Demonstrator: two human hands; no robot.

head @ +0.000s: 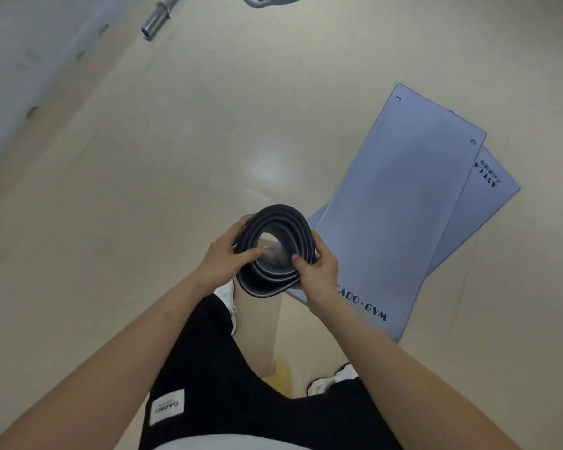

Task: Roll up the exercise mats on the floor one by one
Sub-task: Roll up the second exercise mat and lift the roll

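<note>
A person stands on a pale beige floor [176, 164] and holds a rolled mat [275, 211] upright at waist height, so we look straight down its open end. The dark coils spiral loosely around a hollow middle. The left hand [223, 254] and right hand [316, 271] clasp it from either side. Their fingers curl round the outside and both thumbs hook over the top edge onto the coils. This two-sided squeeze looks meant to stop the springy roll from unwinding and to keep its layers level.

Two more mats lie flat on the floor just to the person's right, one on the other, and are not yet rolled. The top mat [400, 196] is blue-grey and sits skewed, so a strip of the lower mat [498, 196] shows along its right edge. Two small metal eyelets [398, 99] mark the top mat's far corners.

Dark print near the top mat's near edge reads "ADO·GYM", with its start hidden behind the right wrist. The lower mat shows "AVOCA" along its far end. A white label [166, 407] on the person's black shorts [215, 368] seems to read "DAON", though it is blurred. The steel end of a barbell [156, 22] lies near the floor's far left edge.
</note>
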